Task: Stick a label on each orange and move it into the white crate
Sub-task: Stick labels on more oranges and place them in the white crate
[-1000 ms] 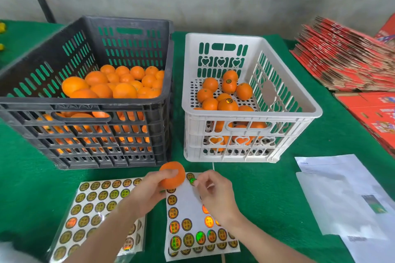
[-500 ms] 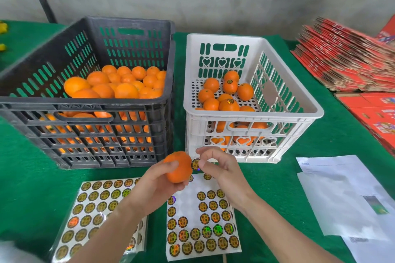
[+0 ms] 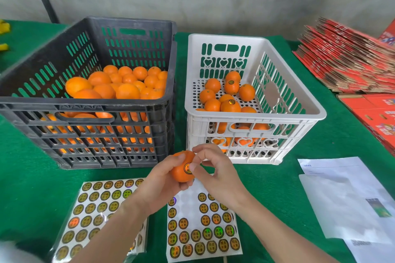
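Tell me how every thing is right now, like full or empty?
orange, held in left hand
label, stuck on orange, right hand thumb pressing it
black crate, heaped with oranges
white crate, partly filled
right sticker sheet, partly used
left sticker sheet, mostly full

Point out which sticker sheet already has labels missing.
The right sheet, beneath the right hand: its upper rows show blank spots; the left sheet looks full.

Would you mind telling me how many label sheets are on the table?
2. The left label sheet lies at the front left; the right label sheet, partly used, lies beside it at front centre. More may be stacked under the left one.
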Motion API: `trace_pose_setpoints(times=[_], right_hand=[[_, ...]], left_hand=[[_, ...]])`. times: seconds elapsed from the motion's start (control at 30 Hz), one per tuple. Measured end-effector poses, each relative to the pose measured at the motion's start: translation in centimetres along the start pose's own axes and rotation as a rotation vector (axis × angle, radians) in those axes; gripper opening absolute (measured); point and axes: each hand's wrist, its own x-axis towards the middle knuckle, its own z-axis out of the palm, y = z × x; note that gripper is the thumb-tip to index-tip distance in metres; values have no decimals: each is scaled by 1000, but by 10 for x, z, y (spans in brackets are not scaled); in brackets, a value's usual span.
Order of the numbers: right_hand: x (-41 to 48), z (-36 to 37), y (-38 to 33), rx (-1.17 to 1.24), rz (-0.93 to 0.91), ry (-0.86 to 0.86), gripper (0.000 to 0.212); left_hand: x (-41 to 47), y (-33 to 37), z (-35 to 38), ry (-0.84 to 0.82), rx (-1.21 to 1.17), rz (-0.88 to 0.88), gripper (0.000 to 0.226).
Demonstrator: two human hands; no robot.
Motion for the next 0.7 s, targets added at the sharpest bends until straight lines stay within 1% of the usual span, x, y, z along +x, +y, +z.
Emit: trace_pose_setpoints(times=[0.07,0.2,0.3,0.4,0.47,0.53,0.6,0.67,0.7], right_hand=[[-1,1,1,-66,-51,25,16],[0,2,6,-249,-166,58,7],[0,1,8,-326,-190,43,6],[0,0,9,-354,-190,33,7],[0,0,9,-351,-173,25,7],[0,0,8,-314,-148,29,10],[0,0,7,-258,-96,56,19],[2,-5,4,-127,58,56,35],[4,-8,3,-10,147,39,41]], left_hand=[[0,1,2,2,27,3,52],[-1,4,5,4,92,11,67],[-3,5,7,11,155,16,67],[-3,6,9,36,180,19,65],[-3,6,9,41,206,24,67],[-4,6,9,51,240,25,61],[-5,6,8,54,260,13,56],[-5,5,8,57,235,-11,53],[-6,5,8,53,196,-28,53]])
